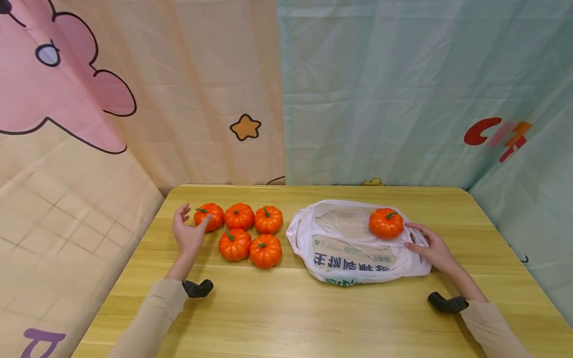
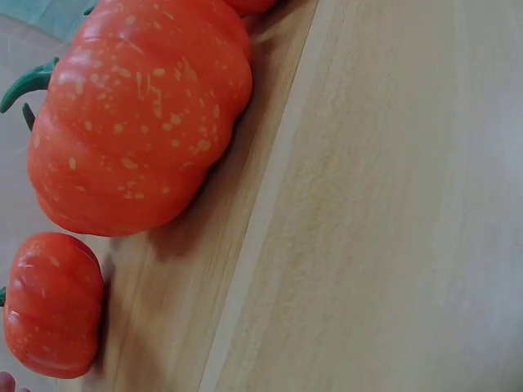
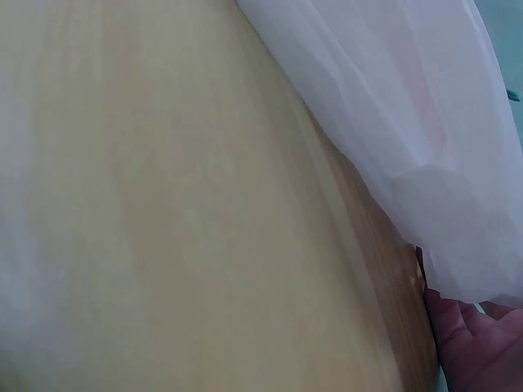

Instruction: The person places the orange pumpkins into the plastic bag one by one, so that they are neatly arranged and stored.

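Here | wooden table (image 1: 313, 308) | cartoon fabric curtains (image 1: 367, 89) behind

**Camera placement across the three views**

The wooden table (image 1: 286, 308) is seen from above and in front by the head camera, angled down, with both forearms in frame. The left wrist view is set very close to the tabletop, beside the pumpkins (image 2: 139, 114) (shared with the head view). The right wrist view is pressed near the white plastic bag (image 3: 392, 106), likewise shared.
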A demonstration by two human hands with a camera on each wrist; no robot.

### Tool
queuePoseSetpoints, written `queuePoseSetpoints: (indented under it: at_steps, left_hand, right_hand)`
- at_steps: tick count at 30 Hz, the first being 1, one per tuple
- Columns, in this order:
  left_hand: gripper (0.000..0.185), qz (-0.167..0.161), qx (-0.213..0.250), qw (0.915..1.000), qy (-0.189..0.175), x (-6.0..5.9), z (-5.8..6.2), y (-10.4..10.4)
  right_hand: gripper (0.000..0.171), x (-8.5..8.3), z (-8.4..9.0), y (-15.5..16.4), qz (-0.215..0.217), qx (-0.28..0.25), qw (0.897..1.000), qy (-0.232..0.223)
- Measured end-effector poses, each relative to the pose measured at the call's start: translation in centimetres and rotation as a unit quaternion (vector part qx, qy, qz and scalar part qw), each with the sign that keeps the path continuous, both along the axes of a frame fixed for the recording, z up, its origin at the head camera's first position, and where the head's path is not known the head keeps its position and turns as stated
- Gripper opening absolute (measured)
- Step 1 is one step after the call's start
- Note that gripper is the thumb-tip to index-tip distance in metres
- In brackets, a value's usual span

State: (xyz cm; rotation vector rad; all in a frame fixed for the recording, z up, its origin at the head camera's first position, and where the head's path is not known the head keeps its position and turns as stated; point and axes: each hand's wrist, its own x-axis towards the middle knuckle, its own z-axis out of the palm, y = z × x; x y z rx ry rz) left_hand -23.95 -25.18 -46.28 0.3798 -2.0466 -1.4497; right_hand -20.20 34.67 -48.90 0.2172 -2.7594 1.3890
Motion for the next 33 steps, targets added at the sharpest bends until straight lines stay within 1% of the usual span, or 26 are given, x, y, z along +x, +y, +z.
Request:
queuePoseSetpoints:
  at_steps: [2, 9, 12, 19, 24, 28, 33]
  left_hand:
    - [0.07, -0.004, 0.003, 0.9999, -0.012, -0.1, -0.2, -0.2]
    - [0.081, -0.029, 0.012, 0.9965, -0.078, -0.3, -0.8, -0.3]
    - [0.083, -0.038, 0.01, 0.995, -0.091, -0.6, -0.9, -0.3]
    - [0.086, -0.05, 0.015, 0.9919, -0.115, -1.2, -1.3, -0.2]
    - [0.085, -0.053, 0.011, 0.9899, -0.131, -1.3, -1.4, -0.1]
    - [0.086, -0.055, 0.011, 0.9898, -0.131, -1.4, -1.4, -0.1]
    - [0.087, -0.053, 0.008, 0.9897, -0.133, -1.4, -1.4, 0.1]
  right_hand:
    - [0.057, 0.0, 0.1, 0.0, -0.001, 0.001, 1.0, -0.001]
    - [0.056, 0.1, 0.0, 0.2, 0.001, 0.0, 1.0, 0.003]
    - [0.056, 0.1, 0.0, 0.2, -0.002, -0.001, 1.0, 0.001]
    - [0.058, -0.1, 0.1, 0.1, 0.0, -0.009, 1.0, -0.016]
    - [0.057, 0.0, 0.0, 0.1, 0.005, -0.008, 1.0, -0.009]
    - [0.057, 0.0, 0.0, 0.1, 0.006, -0.007, 1.0, -0.006]
    - [0.058, 0.0, 0.1, 0.1, 0.006, -0.017, 1.0, -0.013]
